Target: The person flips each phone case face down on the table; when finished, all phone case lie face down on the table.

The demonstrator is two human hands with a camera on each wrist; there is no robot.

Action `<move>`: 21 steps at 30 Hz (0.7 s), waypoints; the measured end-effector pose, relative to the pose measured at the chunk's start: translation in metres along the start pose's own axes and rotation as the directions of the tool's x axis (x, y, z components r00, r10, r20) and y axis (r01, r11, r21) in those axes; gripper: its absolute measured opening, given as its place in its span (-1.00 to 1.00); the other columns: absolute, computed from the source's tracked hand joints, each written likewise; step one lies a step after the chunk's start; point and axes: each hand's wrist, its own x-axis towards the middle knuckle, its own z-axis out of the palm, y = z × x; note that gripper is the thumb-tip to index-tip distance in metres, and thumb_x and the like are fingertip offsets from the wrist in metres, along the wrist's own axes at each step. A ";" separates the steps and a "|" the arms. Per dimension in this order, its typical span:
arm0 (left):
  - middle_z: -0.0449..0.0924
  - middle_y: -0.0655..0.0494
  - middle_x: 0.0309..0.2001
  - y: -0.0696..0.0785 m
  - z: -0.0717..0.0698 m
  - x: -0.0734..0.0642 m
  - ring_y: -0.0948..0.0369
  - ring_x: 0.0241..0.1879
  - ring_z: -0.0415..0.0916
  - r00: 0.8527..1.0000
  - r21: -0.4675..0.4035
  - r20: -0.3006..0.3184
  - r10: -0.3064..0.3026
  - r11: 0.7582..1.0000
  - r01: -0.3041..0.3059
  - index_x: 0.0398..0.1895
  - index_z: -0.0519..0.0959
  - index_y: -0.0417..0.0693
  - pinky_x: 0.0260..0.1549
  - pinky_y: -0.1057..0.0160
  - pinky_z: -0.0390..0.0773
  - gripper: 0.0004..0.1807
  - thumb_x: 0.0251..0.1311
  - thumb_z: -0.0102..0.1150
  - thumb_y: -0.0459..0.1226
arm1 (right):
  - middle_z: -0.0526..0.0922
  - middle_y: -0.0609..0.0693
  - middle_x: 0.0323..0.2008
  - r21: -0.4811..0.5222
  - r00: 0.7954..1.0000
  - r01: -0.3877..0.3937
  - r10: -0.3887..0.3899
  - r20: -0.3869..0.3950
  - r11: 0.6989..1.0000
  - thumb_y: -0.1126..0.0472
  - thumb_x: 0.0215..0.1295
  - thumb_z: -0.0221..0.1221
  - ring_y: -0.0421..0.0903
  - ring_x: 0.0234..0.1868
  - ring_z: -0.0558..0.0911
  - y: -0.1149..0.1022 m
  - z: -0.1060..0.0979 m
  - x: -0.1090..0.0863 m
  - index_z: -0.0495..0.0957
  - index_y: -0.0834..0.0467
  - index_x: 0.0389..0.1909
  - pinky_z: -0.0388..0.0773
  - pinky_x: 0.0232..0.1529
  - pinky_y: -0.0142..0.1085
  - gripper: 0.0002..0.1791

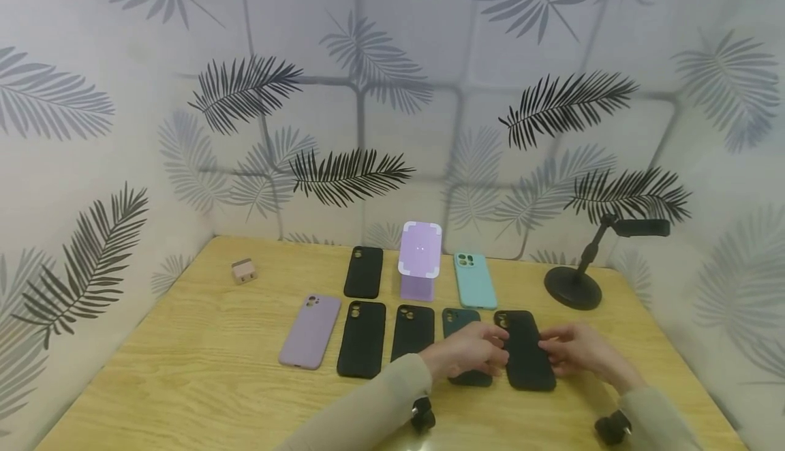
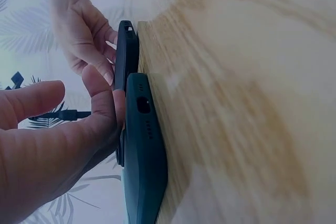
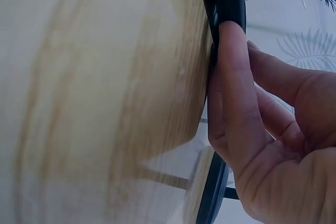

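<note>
Near the right end of a row of phone cases lies a black phone case (image 1: 529,352) with a camera cutout at its top left. My right hand (image 1: 576,350) is at its long right edge; in the right wrist view one finger lies along the side and another digit (image 3: 270,72) reaches the upper edge. My left hand (image 1: 469,350) hovers across a dark green phone case (image 2: 144,156), its fingertips at the black case's left edge. In the left wrist view the left thumb (image 2: 39,98) stands apart from the cases. The left hand hides the green case's middle.
Further left lie more black cases (image 1: 362,338) and a lilac case (image 1: 310,332). Behind stand a purple phone stand (image 1: 420,250) and a turquoise case (image 1: 475,281). A black stand (image 1: 573,287) is at the back right, a small pink charger (image 1: 244,271) back left.
</note>
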 end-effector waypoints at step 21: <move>0.62 -0.11 -0.02 0.007 -0.026 -0.019 0.01 -0.06 0.64 0.995 0.085 0.056 0.086 0.992 -0.090 0.27 0.41 -0.25 -0.17 0.12 0.69 -0.52 0.34 0.15 -0.27 | 0.73 0.10 -0.23 -0.077 0.988 0.003 -0.015 -0.155 0.997 0.06 0.44 0.12 -0.18 -0.35 0.64 -0.006 -0.001 -0.001 0.44 0.44 0.19 0.62 -0.43 -0.28 -0.46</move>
